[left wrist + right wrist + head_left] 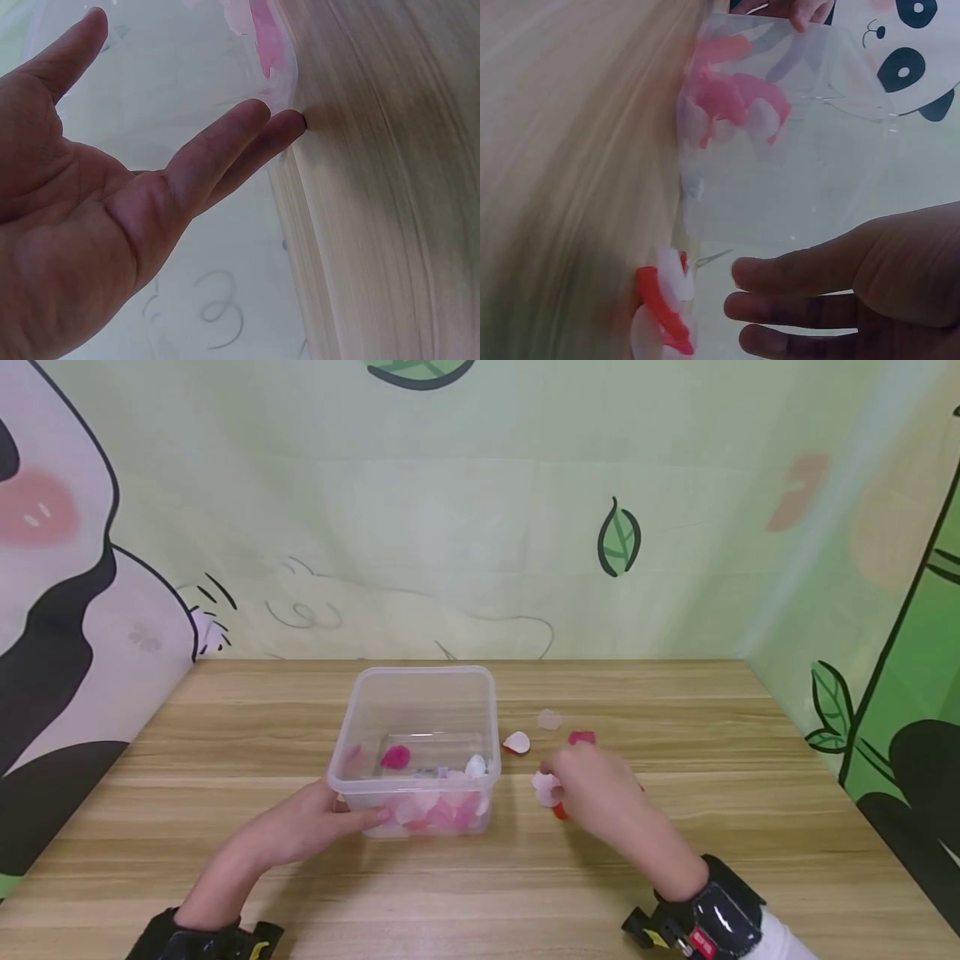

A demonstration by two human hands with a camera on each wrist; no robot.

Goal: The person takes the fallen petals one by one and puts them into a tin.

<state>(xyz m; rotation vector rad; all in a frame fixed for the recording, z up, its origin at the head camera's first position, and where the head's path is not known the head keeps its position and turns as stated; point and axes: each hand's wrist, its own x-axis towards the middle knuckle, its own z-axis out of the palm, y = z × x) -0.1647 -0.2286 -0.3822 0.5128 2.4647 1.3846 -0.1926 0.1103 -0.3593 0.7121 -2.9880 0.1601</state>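
Note:
A clear plastic box (423, 702) stands on the table, with pink, white and red petals (438, 810) gathered low in its front part. My left hand (311, 822) rests against the box's left front corner, thumb along the front wall; the left wrist view shows its fingers (217, 150) extended and apart. To the right of the box, my right hand (600, 785) is over a small group of loose petals. Close by its fingertips are a pale petal (545, 789) and a red petal (660, 304). In the right wrist view its fingers reach forward, nothing between them.
A white petal (517, 742), a translucent pale petal (550, 719) and a dark pink petal (582, 737) lie beyond my right hand. The wooden table (247, 718) ends at a printed cloth backdrop (450, 543) with a panda and leaves.

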